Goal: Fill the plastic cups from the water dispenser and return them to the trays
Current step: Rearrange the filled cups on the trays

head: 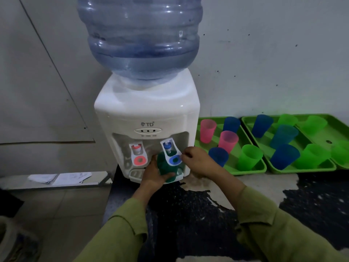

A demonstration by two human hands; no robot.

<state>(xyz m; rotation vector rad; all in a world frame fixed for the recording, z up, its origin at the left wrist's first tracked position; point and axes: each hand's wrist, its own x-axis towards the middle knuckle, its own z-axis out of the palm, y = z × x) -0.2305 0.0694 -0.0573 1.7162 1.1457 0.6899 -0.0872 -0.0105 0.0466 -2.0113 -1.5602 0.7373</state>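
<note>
A white water dispenser (147,118) with a big blue bottle (139,35) stands at the wall. My left hand (153,174) grips a dark green cup (167,167) under the blue tap lever (172,154). My right hand (198,161) touches that lever's right edge with curled fingers. A red tap lever (138,155) sits to the left. Two green trays, the near one (245,171) and the far one (302,168), lie to the right with pink, blue, teal and green cups such as a pink cup (227,140).
The dispenser's drip tray (135,175) is below the taps. Papers (60,178) lie on a low ledge to the left. The counter top (255,186) is patchy black and pale in front of the trays.
</note>
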